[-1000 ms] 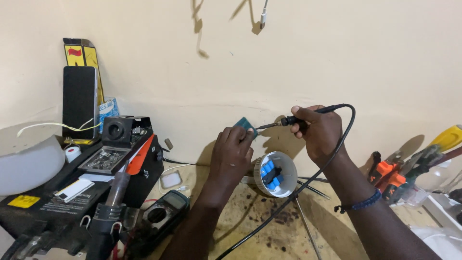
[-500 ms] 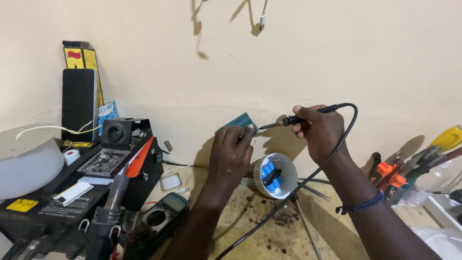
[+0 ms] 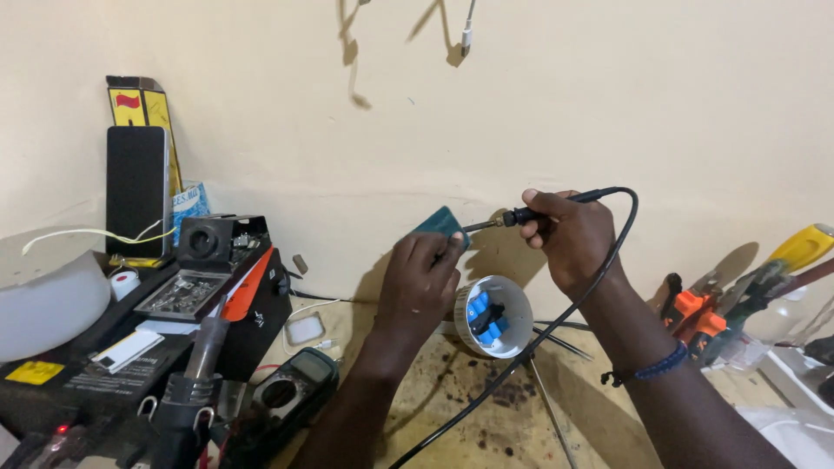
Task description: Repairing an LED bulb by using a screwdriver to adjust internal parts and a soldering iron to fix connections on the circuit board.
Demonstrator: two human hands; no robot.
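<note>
Mid-frame, the left hand [image 3: 421, 278] holds a small green board [image 3: 443, 224] up so the right hand's [image 3: 569, 239] soldering iron [image 3: 508, 218] tip reaches it.

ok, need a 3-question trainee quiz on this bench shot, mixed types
1. True or false: the right hand holds a soldering iron with its tip at the teal board.
2. What does the left hand hold? A) the multimeter B) the teal board C) the white cup
3. Fill in: the white cup below the hands holds ____ parts.

Key: 1 true; 2 B; 3 blue. The multimeter lies untouched on the bench, lower left.
</note>
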